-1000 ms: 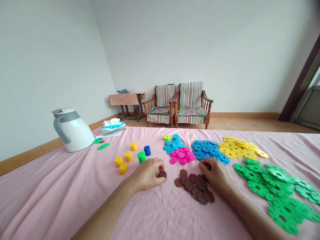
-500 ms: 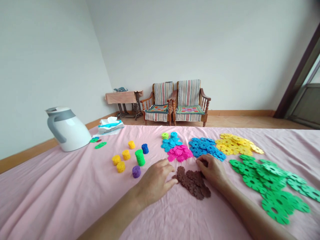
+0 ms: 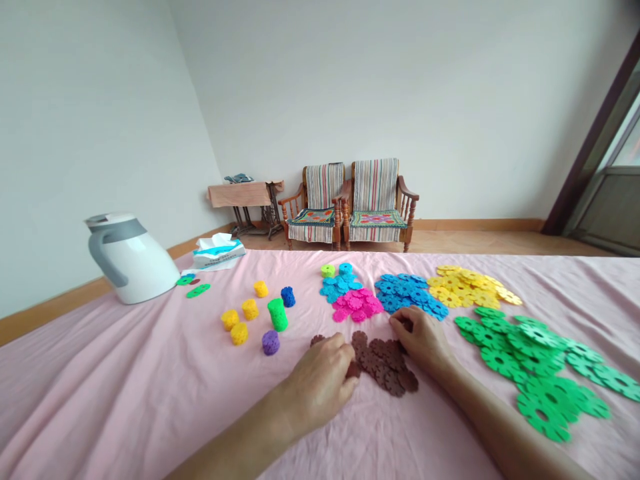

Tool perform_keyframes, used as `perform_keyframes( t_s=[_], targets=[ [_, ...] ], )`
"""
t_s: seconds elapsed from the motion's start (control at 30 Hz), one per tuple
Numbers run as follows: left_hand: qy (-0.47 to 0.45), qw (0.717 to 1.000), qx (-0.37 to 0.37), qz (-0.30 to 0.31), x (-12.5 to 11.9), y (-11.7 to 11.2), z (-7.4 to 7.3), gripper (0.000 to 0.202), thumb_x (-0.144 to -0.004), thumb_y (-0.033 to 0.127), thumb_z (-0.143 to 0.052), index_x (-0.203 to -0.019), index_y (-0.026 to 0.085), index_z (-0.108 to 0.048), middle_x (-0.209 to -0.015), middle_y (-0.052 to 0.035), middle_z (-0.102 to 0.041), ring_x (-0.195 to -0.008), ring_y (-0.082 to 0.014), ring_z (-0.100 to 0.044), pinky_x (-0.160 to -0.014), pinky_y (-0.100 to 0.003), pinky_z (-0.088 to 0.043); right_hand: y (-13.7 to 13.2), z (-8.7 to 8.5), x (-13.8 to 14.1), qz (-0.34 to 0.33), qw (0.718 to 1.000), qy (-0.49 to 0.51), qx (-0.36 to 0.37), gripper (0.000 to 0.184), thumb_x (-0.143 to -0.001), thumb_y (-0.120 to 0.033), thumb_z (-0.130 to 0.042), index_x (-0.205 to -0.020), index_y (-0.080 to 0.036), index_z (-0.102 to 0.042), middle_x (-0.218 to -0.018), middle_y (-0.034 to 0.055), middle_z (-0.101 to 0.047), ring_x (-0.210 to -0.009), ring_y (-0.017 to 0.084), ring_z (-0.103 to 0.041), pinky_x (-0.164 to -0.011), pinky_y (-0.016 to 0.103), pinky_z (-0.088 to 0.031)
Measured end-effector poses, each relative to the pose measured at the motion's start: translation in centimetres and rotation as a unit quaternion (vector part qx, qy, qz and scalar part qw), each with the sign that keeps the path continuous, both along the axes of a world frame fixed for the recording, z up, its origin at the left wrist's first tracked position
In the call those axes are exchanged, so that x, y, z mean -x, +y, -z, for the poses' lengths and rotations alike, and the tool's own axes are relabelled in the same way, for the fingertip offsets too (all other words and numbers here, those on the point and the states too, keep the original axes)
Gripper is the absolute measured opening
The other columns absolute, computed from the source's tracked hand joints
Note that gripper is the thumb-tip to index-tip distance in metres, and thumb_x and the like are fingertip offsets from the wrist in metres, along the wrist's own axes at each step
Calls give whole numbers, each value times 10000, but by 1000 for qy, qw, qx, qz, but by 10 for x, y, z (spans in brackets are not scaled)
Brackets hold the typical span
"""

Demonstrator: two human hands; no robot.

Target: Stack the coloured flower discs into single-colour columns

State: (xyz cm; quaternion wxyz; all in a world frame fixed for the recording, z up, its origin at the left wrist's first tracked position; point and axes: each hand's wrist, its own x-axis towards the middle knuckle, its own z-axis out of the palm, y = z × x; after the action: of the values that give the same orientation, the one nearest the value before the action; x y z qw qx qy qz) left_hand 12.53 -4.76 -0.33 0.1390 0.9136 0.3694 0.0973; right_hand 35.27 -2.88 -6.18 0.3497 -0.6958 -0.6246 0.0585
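Matt brown plastic-looking discs (image 3: 373, 360) between the left hand (image 3: 324, 377) and the right hand (image 3: 423, 339); right of the right hand, smooth green plastic-looking discs (image 3: 537, 363) with a pale sheen. Creased, matt pink cloth (image 3: 150, 373) under both hands. Beyond the left hand, to its left, a smooth, glossy white jug (image 3: 145, 267) and a tissue pack (image 3: 227, 253) with crumpled soft paper (image 3: 220, 240). Far beyond both hands, varnished-looking wooden armchairs (image 3: 345, 217) with woven cloth covers (image 3: 375, 183)

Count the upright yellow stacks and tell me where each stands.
4, all left of the green stack: the farthest stack, the middle stack in front of it, the leftmost stack, and the nearest stack. The left hand could hide others.
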Motion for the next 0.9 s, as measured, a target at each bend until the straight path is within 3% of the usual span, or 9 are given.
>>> perform_keyframes(
  t_s=[0.17,0.33,0.53,0.67,0.9],
  targets=[
    [-20,999,39,21,3,-2,-2,124,-646,117,-570,-740,193,-544,-823,-19,-570,-776,-185,-551,-695,-266,-430,0,-2,0,-3,1000,-1,-1,216,-771,-250,-465,-716,-224,-673,-732,22,-658,-659,159,-593,-580,254,-373],
    [-35,998,53,28,8,1,-9,147,-595,119,-580,-706,202,-530,-782,-7,-578,-720,-174,-545,-643,-254,-419,-1,-2,0,-3,1000,-1,2,221,-775,-263,-460,-719,-225,-671,-724,23,-661,-649,162,-582,-573,259,-369],
    [-104,992,-19,-64,32,31,-25,117,-632,146,-572,-736,193,-544,-751,15,-584,-659,-136,-541,-587,-236,-392,-3,-6,1,-6,1000,-5,12,240,-786,-273,-445,-734,-206,-669,-746,32,-665,-665,161,-582,-587,259,-372],
    [-94,991,-35,-90,44,47,-22,103,-656,199,-599,-744,189,-545,-738,11,-590,-677,-151,-547,-586,-243,-386,-3,-5,1,-6,1000,-7,13,247,-784,-274,-444,-728,-203,-673,-741,29,-662,-659,159,-582,-581,257,-369],
    [-65,995,-37,-73,40,48,-13,72,-660,181,-588,-699,188,-528,-749,6,-582,-703,-155,-548,-597,-244,-372,-3,-6,1,-8,1000,-6,14,245,-793,-282,-447,-722,-213,-671,-736,29,-663,-660,161,-584,-586,261,-373]
  ],
)
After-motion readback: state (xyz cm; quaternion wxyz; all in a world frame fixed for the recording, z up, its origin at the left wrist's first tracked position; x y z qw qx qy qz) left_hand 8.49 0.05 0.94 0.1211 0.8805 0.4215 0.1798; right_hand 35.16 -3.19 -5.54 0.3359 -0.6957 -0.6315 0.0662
